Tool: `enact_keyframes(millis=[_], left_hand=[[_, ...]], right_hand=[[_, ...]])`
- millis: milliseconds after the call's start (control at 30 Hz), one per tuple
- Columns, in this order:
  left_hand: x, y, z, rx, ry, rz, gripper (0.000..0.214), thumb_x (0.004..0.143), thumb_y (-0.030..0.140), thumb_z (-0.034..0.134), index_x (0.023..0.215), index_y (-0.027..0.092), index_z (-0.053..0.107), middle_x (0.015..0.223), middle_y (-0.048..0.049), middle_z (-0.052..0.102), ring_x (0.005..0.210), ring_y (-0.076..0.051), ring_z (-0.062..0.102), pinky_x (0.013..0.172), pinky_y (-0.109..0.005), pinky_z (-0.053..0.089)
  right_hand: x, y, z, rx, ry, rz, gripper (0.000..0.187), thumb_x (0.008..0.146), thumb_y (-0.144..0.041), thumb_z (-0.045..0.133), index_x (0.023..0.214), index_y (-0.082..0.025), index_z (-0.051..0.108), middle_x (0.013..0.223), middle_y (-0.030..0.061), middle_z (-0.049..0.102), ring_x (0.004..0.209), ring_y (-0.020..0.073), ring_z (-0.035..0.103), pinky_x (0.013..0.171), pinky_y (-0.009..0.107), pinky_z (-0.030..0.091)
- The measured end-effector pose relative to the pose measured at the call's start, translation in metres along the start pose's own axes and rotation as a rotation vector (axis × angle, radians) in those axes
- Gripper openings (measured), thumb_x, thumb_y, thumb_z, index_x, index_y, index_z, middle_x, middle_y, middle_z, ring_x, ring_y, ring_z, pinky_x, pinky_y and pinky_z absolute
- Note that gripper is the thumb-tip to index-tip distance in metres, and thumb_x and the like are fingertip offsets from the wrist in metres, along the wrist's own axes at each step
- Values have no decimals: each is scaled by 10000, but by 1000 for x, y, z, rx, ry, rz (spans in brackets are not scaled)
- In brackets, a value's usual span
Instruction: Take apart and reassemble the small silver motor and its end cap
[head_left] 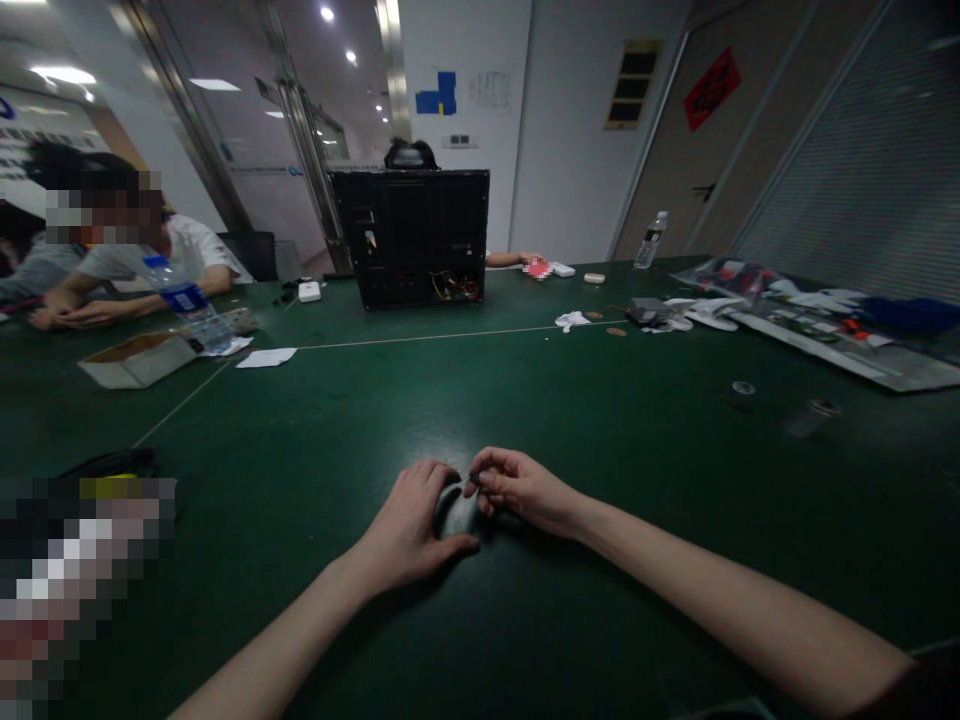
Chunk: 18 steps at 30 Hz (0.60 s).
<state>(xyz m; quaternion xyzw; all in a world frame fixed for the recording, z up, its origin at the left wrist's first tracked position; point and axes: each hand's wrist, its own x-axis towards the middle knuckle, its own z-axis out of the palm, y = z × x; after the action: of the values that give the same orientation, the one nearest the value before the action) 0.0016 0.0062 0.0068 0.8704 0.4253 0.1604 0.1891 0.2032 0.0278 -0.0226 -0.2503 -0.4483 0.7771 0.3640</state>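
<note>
Apparently, the right hand (531,490) pinches a small dark piece (475,479), well this side of the black case (412,225); the left hand (409,515) curves, fingers apart. Likely light, stiff: best held by edges.

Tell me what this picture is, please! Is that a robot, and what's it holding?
There's no robot here. These are a person's own bare hands, and the one picture comes from a camera on that person's head, looking forward and down.

The left hand curves around a pale, shiny shape, too unclear to name. The right hand seems to pinch something small and dark.

On the green table there's an open box and a blue-capped bottle to the left, a big black panel further back, and a clear container to the right.
</note>
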Motion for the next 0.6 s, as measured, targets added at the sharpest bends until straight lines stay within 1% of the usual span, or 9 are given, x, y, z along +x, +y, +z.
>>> enact_keyframes(millis=[200,367,500,600], left_hand=[[0,2,-2,-17,3,-11,510,712,448,701,1114,214,491,1110,-83,527,998,-277,495,849,-428,434],[0,0,0,-9,8,-5,517,707,437,709,1115,204,493,1095,-84,528,985,-272,499,852,-425,434],[0,-1,2,1,18,3,532,702,444,711,1123,205,491,1093,-87,525,986,-275,494,851,-427,434],[0,1,1,-8,16,-5,530,707,446,706,1128,211,488,1107,-87,522,994,-277,494,856,-432,435]], right_hand=[[-1,0,0,-8,23,5,273,735,-286,719,905,-141,563,826,25,623,642,73,577,606,206,437],[0,0,0,-19,42,18,288,720,-295,732,909,-139,580,781,8,594,651,73,563,608,206,433],[-1,-1,0,-18,55,14,283,722,-330,727,866,-133,584,732,-2,573,624,69,549,596,205,419],[-2,0,1,-35,77,8,308,689,-332,750,857,-131,589,693,-12,566,604,65,533,589,205,409]])
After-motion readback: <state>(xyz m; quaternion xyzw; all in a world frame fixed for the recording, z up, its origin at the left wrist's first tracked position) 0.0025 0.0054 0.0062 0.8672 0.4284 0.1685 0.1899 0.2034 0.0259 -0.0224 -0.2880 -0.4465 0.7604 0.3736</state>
